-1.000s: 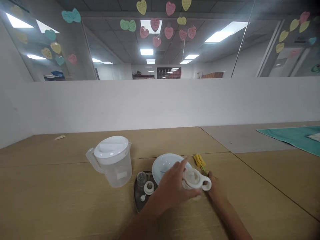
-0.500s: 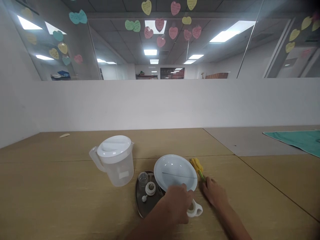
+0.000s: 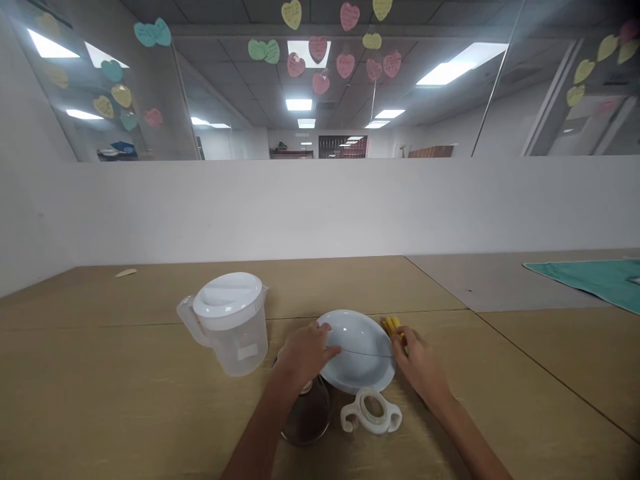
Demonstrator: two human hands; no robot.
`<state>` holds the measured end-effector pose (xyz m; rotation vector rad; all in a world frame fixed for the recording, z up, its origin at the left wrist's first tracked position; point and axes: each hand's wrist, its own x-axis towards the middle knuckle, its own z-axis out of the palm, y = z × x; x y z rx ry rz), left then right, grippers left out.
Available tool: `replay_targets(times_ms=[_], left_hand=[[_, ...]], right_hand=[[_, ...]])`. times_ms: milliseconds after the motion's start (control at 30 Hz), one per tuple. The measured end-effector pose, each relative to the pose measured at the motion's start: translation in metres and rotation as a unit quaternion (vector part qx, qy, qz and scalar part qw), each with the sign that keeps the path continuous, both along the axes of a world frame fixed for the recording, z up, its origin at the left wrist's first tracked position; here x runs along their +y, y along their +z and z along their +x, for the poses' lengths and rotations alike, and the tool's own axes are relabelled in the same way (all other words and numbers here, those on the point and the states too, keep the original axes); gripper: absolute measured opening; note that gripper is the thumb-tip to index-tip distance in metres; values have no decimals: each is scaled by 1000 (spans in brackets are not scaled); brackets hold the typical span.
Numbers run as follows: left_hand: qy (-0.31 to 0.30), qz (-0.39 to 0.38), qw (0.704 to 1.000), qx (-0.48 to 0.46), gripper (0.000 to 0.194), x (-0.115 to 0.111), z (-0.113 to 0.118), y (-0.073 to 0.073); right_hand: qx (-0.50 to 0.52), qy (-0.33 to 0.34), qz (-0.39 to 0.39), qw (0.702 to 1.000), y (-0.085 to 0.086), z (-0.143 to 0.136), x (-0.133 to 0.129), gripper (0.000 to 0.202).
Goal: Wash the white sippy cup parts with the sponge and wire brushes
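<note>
My left hand (image 3: 306,352) reaches over the left rim of a white oval dish (image 3: 357,377), thumb and fingers apart. Beneath that hand lies a dark tray (image 3: 307,417); small white and clear bottle parts on it are mostly hidden. A thin dark line crosses the dish; I cannot tell what it is. At the dish's right side, my right hand (image 3: 420,363) has its fingertips closed around a yellow-headed brush-like thing (image 3: 391,325), whose green stem is mostly covered. In front of the dish lies a white ring with two handles (image 3: 371,412).
Left of the dish stands a clear plastic jug (image 3: 240,347) with a white lid. A flat pale piece (image 3: 126,273) lies at the far left of the table. A green cloth (image 3: 590,277) is at the far right, and a white wall (image 3: 320,207) rises behind the table.
My left hand has moved left and away from me, off the two-handled ring, which now shows whole. My right hand has slid up from the green stem to the yellow head.
</note>
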<state>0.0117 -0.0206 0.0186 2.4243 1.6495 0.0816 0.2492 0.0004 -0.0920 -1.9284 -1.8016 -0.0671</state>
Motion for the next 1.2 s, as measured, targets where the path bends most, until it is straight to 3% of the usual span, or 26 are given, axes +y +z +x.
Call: replay_targets(times_ms=[67,200,500,933,1200], left_hand=[[53,-10,997,62,38,9,-4,-5],[65,-38,993,93,24,21,-6,-17],[63,-78,990,102,28,30,-7,-30],[64,-110,984,126,34,30,-3,-25],[64,-107,984,128,30,28,-3,-23]], right_hand=[[-38,34,-29,998,16,-13,8,27],[-108,83,-129,982,37,-38,23,32],[-153,169,-221,948,35,-66,33,29],[-168,219,-235,932,31,-70,33,23],[-145,206,-198,947,43,-58,33,26]])
